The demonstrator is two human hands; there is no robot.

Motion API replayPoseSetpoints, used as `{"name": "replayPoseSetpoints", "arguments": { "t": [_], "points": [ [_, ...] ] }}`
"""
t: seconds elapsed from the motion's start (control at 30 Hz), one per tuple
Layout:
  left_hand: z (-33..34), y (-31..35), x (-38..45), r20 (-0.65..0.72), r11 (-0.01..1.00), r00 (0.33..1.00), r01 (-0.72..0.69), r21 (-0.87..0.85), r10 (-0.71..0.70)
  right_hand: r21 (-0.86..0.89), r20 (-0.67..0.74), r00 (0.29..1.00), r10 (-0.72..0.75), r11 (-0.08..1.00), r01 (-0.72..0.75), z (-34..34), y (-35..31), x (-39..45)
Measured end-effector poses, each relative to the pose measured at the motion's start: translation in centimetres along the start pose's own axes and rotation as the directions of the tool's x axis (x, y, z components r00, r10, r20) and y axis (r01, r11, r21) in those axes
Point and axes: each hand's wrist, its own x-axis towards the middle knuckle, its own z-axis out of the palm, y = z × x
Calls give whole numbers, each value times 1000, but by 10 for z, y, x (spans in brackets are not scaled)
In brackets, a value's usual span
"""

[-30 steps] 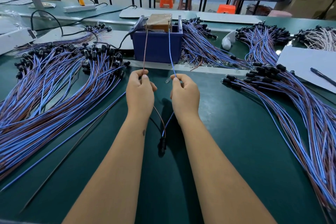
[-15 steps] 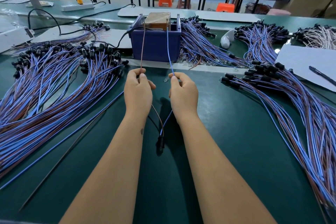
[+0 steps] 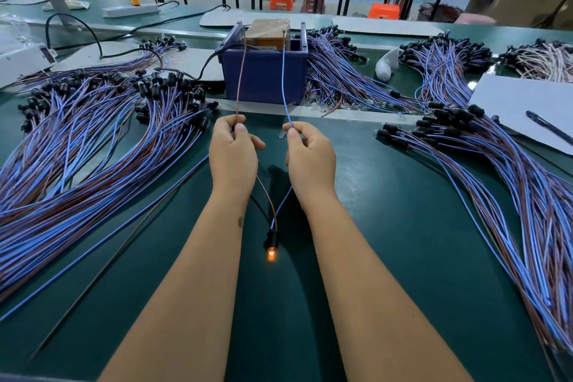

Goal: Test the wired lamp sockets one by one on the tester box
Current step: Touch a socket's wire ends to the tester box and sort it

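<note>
The left hand (image 3: 233,153) pinches a brown wire (image 3: 241,77) between thumb and curled fingers, and the right hand (image 3: 311,158) pinches a blue wire (image 3: 283,77) the same way. Both wires rise from the hands to the top of the tester box (image 3: 263,71), a dark blue bin with a brown block on top, standing at the far middle of the green table (image 3: 387,226). Below the hands the two wires meet at a small black lamp socket (image 3: 273,237), which hangs between the forearms near the person; its bulb (image 3: 271,255) glows orange. A large pile of blue and brown wired sockets (image 3: 77,146) lies on the left, and another such pile (image 3: 496,164) on the right, well apart from the hands.
</note>
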Motion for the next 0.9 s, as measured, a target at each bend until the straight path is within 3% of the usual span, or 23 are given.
{"name": "replayPoseSetpoints", "arguments": {
  "t": [0.9],
  "points": [
    [0, -2, 5, -37, 995, 998, 41, -91, -45, 13, -10, 1000, -2, 1000, 2, 1, 3, 2]
  ]
}}
